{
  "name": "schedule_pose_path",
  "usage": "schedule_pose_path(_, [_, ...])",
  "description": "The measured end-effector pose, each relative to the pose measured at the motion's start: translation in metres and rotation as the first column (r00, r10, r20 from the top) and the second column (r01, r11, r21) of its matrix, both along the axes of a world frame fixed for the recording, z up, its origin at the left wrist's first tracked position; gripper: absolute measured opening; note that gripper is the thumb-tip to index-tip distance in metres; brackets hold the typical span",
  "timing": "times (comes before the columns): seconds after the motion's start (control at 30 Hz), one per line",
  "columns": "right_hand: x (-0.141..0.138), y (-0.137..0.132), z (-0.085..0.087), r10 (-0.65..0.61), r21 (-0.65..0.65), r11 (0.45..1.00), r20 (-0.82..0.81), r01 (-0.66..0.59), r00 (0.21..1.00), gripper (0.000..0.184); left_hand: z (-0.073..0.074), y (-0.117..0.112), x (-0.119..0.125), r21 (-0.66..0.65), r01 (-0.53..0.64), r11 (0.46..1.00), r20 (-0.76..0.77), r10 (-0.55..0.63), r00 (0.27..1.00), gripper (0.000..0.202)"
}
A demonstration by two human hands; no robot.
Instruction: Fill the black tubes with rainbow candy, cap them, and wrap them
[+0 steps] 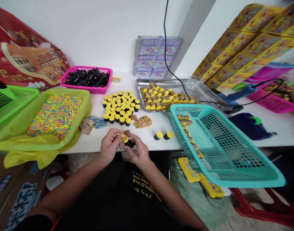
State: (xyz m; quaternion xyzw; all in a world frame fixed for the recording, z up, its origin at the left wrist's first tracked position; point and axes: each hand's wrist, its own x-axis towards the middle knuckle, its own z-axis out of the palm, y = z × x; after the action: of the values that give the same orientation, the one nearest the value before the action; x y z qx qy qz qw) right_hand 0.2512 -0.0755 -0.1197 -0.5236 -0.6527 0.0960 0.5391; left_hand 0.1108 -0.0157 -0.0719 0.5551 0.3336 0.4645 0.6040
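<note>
Over the table's front edge, my left hand pinches a shiny printed wrapper sleeve. My right hand grips a small black canister with a yellow lid, its lid end touching the sleeve. Whether the sleeve is partly around the lid I cannot tell. Just beyond stands a cluster of black canisters with yellow lids, upright and close together. Flat printed sleeves lie beside that cluster. Two more yellow-lidded canisters stand apart on the right.
Left is a yellow-lined basket of colourful candy beads; behind, a pink basket of black pieces. A metal tray holds wrapped canisters. A turquoise basket overhangs the front edge. A heat-gun-like blue tool trails a black cord.
</note>
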Motion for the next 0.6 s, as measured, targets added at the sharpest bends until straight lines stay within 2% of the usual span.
schedule_pose_path(0.1, [0.0008,0.0016,0.0013,0.021,0.004,1.0,0.047,-0.021,0.999,0.053,-0.0011,0.0011,-0.0012,-0.004,0.002,1.0,-0.01,-0.002,1.0,0.028])
schedule_pose_path(0.33, [0.0013,0.0028,0.005,0.006,0.037,0.999,0.062,-0.008,0.998,0.037,-0.0071,0.0039,-0.003,-0.004,0.035,0.999,0.013,-0.035,0.999,0.027])
schedule_pose_path(0.6, [-0.0007,0.0043,0.0005,0.011,0.079,0.997,0.064,-0.016,0.998,0.038,-0.008,0.0053,-0.0024,-0.114,-0.031,0.993,0.062,0.039,0.997,0.026])
